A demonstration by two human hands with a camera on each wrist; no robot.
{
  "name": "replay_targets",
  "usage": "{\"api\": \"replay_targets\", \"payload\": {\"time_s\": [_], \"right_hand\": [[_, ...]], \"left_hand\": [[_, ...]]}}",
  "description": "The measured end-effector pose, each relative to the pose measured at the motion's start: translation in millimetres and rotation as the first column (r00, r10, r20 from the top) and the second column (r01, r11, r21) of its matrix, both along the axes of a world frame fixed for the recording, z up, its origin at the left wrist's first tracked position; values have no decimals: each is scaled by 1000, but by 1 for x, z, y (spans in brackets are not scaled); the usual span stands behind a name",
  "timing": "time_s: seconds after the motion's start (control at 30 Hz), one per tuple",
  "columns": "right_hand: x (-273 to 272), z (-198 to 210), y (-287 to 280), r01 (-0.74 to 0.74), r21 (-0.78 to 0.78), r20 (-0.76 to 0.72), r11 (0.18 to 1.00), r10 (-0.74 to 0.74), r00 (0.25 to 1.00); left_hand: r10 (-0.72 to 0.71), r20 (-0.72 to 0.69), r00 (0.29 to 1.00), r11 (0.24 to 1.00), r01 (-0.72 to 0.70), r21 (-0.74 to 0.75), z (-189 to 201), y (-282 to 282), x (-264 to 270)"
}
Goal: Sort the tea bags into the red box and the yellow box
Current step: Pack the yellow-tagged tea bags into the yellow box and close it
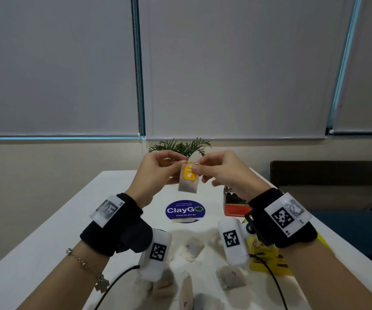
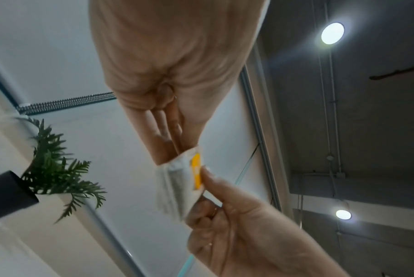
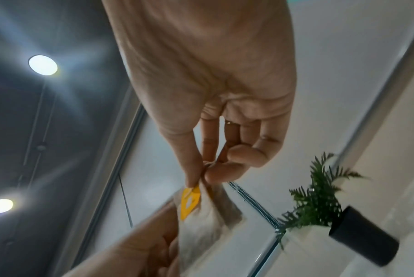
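Hands [image 1: 156, 168] [image 1: 223, 170] pinching tea bag [image 1: 188, 182], head view only boxes [image 1: 235, 203]

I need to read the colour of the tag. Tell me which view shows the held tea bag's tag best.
The head view: the yellow tag faces the camera, flat against the tea bag pinched by both hands. The left wrist view shows it only edge-on; the right wrist view shows it slanted and blurred.

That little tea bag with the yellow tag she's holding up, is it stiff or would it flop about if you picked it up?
Probably floppy: the tea bag hangs limp from the pinch of the left hand and right hand at its top. Likely very light, since fingertips alone carry it. Its thin paper looks easy to tear, and the yellow tag lies loose against it.
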State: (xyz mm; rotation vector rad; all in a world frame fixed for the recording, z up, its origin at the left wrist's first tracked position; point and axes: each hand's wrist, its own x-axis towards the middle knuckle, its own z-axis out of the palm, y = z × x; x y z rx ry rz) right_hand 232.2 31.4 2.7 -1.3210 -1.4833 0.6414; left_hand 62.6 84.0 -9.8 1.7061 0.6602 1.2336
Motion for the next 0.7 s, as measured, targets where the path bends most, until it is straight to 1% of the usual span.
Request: {"api": "replay_targets", "payload": {"time_s": [0.13, 0.23, 0.3, 0.37, 0.43, 0.47, 0.5, 0.53, 0.57, 0.63, 0.7], "right_hand": [[2, 0, 2, 54, 75, 6, 996, -55, 998], [-1, -2, 3, 34, 107, 24, 994, -37, 999], [-3, -4, 5, 40, 100, 61, 994, -46, 997], [-4, -7, 5, 49, 33, 125, 998, -53, 991], [-6, -13, 5, 32, -125, 273, 992, 3, 962], [-8, -16, 4, 30, -228, 390, 973, 63, 919], [-12, -22, 4, 45, -325, 514, 945, 136, 847], [-17, -28, 5, 65, -404, 613, 912, 218, 760], [-23, -34, 7, 78, -469, 677, 880, 301, 672], [-33, -46, 12, 109, -558, 749, 823, 442, 493], [-42, -57, 14, 147, -570, 802, 808, 509, 312]], "left_hand": [[-10, 2, 1000, 1000, 10, -20, 3, -4, 0], [-19, -76, 997, 1000, 20, 20, 4, -5, -2], [4, -126, 992, 999, 2, 50, 6, -3, -6], [70, -159, 985, 994, -56, 91, 10, 3, -14], [122, -183, 975, 988, -102, 114, 15, 10, -26], [130, -194, 972, 988, -111, 108, 18, 13, -32], [131, -204, 970, 989, -113, 98, 21, 15, -38], [135, -216, 967, 988, -116, 97, 22, 17, -43], [143, -226, 964, 987, -122, 105, 24, 19, -47], [155, -234, 960, 984, -130, 121, 26, 19, -52], [164, -239, 957, 982, -135, 134, 27, 19, -52]]}}
